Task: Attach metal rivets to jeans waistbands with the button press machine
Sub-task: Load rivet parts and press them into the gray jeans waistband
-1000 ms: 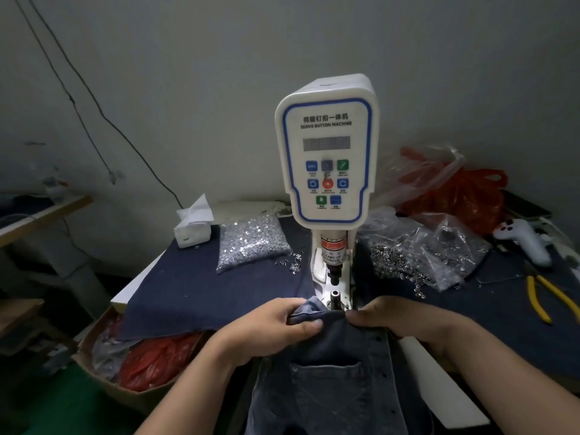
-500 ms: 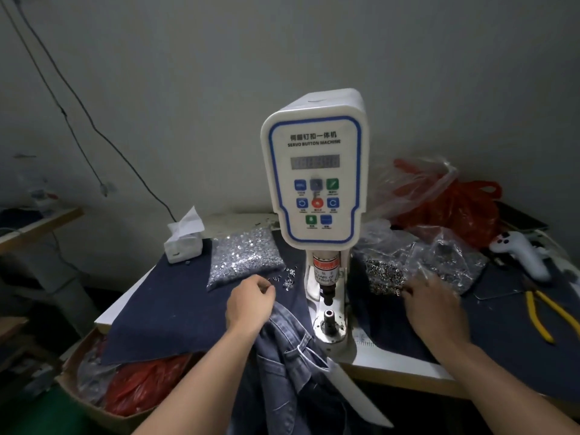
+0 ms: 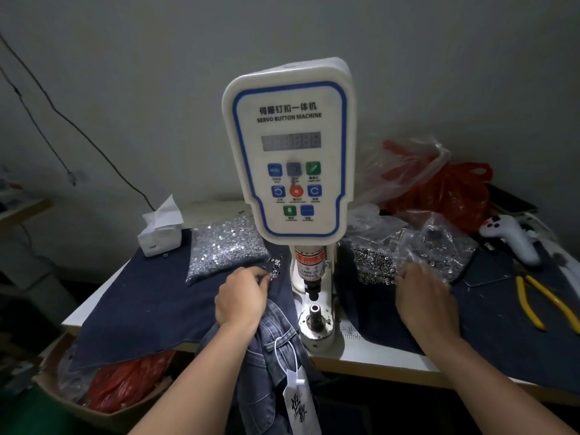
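The jeans (image 3: 276, 356) hang off the front edge of the table (image 3: 370, 361), bunched just left of the button press (image 3: 290, 158), with a white paper tag (image 3: 298, 400) dangling from them on a loop of string. They are faded blue denim with darker seams, and nothing of them lies on the lower die (image 3: 314, 312), which stands bare under the punch.

The left hand (image 3: 241, 298) rests over the top of the denim, its fingers curled towards a few loose rivets (image 3: 274, 268) beside the clear bag of silver pieces (image 3: 224, 249); it looks to be pinching one, though I cannot quite tell from here. The right hand (image 3: 422, 291) reaches into the other clear bag of metal rings (image 3: 376, 262), fingers bent down among them, and whether it has hold of any is hidden.

To my eye this is the picking-up step. It would go best taking just one piece per hand, seating each squarely on its die, then spreading the waistband flat between them with fingers well back from the punch. Yellow pliers (image 3: 539, 301) lie far right
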Demonstrator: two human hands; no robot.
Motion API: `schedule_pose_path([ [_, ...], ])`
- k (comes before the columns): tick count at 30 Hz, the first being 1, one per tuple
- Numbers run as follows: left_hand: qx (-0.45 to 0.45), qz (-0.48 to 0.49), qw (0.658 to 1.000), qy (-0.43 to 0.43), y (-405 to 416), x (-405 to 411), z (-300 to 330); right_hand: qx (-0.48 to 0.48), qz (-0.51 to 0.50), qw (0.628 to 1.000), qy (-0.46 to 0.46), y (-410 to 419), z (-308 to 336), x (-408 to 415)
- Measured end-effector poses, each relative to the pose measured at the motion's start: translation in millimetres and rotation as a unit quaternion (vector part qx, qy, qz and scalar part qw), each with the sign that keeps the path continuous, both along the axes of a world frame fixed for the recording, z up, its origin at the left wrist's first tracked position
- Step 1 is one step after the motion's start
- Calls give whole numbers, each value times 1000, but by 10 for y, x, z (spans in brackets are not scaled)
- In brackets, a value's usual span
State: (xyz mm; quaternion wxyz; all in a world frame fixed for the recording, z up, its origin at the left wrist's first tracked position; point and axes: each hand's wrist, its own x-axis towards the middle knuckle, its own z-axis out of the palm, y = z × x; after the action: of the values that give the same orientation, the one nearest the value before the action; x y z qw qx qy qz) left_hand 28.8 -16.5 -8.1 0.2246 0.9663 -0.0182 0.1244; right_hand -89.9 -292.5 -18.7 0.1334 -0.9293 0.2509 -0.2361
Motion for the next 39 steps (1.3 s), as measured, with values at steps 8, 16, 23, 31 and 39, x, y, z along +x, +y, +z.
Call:
schedule_pose_path([
  [8, -34, 14, 999, 31, 14, 13, -5, -25, 5, 999, 19, -1, 8, -1],
  [16, -73, 29, 997, 23, 43, -38, -30, 25, -6, 999, -23, -23, -2, -1],
  [23, -164, 17, 986, 29, 127, -158, -38, -10, 15, 1000, 14, 31, 65, -62],
  [31, -201, -15, 978, 58, 182, -260, -18, 32, 6, 999, -33, -21, 37, -46],
  [39, -211, -31, 975, 62, 199, -305, -20, 99, 12, 992, -78, -34, 63, -64],
])
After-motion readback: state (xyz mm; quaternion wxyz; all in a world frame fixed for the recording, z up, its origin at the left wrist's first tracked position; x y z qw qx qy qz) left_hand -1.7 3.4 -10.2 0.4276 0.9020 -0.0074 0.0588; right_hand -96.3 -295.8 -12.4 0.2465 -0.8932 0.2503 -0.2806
